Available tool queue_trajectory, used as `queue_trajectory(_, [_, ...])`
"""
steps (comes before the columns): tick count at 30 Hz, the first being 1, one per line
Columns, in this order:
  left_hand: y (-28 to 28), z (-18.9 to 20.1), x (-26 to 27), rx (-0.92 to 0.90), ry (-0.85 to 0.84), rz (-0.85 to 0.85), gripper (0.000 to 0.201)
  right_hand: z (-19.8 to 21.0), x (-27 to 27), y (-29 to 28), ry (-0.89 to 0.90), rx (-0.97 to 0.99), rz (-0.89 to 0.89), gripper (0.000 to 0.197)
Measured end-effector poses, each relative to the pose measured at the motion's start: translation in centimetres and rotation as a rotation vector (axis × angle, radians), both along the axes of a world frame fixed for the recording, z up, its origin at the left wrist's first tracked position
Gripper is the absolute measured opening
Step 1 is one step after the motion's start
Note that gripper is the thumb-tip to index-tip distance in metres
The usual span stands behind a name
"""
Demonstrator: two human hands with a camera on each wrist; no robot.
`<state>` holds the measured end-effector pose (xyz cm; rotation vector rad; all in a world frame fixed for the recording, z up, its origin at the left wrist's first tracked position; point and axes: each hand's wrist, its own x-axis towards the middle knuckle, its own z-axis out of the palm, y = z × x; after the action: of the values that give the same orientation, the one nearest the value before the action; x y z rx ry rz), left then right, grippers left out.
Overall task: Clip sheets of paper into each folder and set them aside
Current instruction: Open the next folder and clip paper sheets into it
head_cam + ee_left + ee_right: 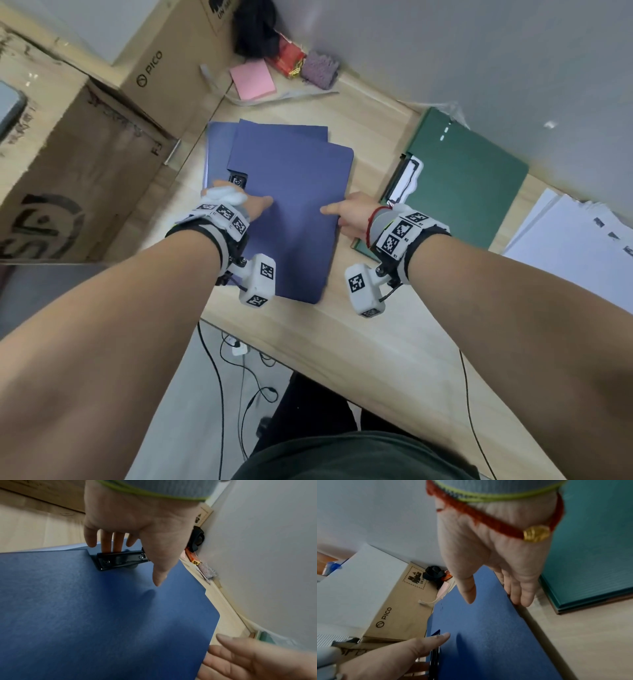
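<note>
A stack of blue folders [291, 192] lies in the middle of the wooden desk [359, 325]. The top blue folder [102, 608] [479, 635] is closed, with a black clip [120, 560] [237, 180] at its left edge. My left hand [251, 202] [135, 563] has straight fingers reaching down beside that clip, its thumb just over the cover. My right hand [339, 219] [494, 599] lays straight fingers along the folder's right edge, thumb hovering above the cover. A green folder [472, 185] with a clip lies at the right, and a pile of white sheets [575, 233] beyond it.
Large cardboard boxes [85, 171] crowd the desk's left side, one marked PICO [393, 608]. Pink sticky notes [253, 82], a red packet and a purple cloth lie by the back wall. Cables hang below the desk's near edge.
</note>
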<state>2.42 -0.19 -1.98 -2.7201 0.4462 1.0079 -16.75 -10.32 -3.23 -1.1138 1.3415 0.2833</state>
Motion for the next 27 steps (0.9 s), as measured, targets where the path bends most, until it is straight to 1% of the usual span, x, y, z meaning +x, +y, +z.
queue_trajectory(1, [0.0, 0.1, 0.2, 0.023, 0.014, -0.019, 0.092, 0.1, 0.0, 0.1, -0.015, 0.007, -0.026, 0.045])
queue_trajectory(4, [-0.1, 0.7, 0.3, 0.049, 0.017, -0.074, 0.098, 0.9, 0.4, 0.2, -0.103, 0.029, -0.129, 0.031])
queue_trajectory(6, [-0.3, 1.6, -0.5, 0.029, 0.007, -0.099, 0.095, 2.2, 0.1, 0.2, -0.166, 0.030, -0.176, 0.029])
queue_trajectory(8, [-0.6, 1.6, -0.9, 0.018, -0.015, -0.072, 0.101, 3.0, -0.3, -0.5, -0.189, 0.015, -0.195, 0.029])
queue_trajectory(10, [-1.4, 2.1, -1.8, -0.019, -0.048, -0.083, 0.106, 4.3, -2.2, -1.3, -0.201, -0.022, -0.231, 0.026])
queue_trajectory(12, [-2.8, 2.6, -2.8, -0.054, -0.048, -0.131, 0.097, 5.2, -5.0, -2.4, -0.197, -0.048, -0.258, 0.021])
queue_trajectory(14, [-4.6, 3.6, -4.5, -0.103, -0.024, -0.187, 0.079, 6.2, -8.6, -3.3, -0.156, -0.077, -0.305, 0.019])
queue_trajectory(15, [-5.6, 3.6, -5.5, -0.145, 0.011, -0.220, 0.072, 6.4, -10.6, -3.7, -0.121, -0.101, -0.333, 0.017])
queue_trajectory(16, [-6.9, 3.5, -7.2, -0.189, 0.071, -0.250, 0.068, 6.9, -13.2, -4.0, -0.080, -0.132, -0.363, 0.016])
queue_trajectory(18, [-8.7, 1.6, -9.2, -0.223, 0.166, -0.306, 0.076, 6.9, -16.6, -4.4, 0.012, -0.197, -0.375, 0.011])
queue_trajectory(19, [-9.7, 1.3, -11.1, -0.223, 0.178, -0.374, 0.076, 6.9, -19.0, -4.3, 0.057, -0.229, -0.384, 0.010])
queue_trajectory(20, [-10.2, 1.5, -13.3, -0.214, 0.189, -0.433, 0.071, 6.8, -21.1, -4.1, 0.101, -0.243, -0.393, 0.013])
queue_trajectory(23, [-9.9, 4.0, -20.7, -0.215, 0.268, -0.596, 0.046, 5.6, -27.7, -3.0, 0.216, -0.273, -0.398, 0.028])
queue_trajectory(25, [-10.0, 3.4, -25.3, -0.215, 0.309, -0.658, 0.039, 5.2, -32.0, -1.6, 0.266, -0.281, -0.432, 0.031])
queue_trajectory(27, [-9.6, 2.4, -27.7, -0.218, 0.329, -0.693, 0.034, 5.4, -34.3, -0.4, 0.303, -0.286, -0.443, 0.031])
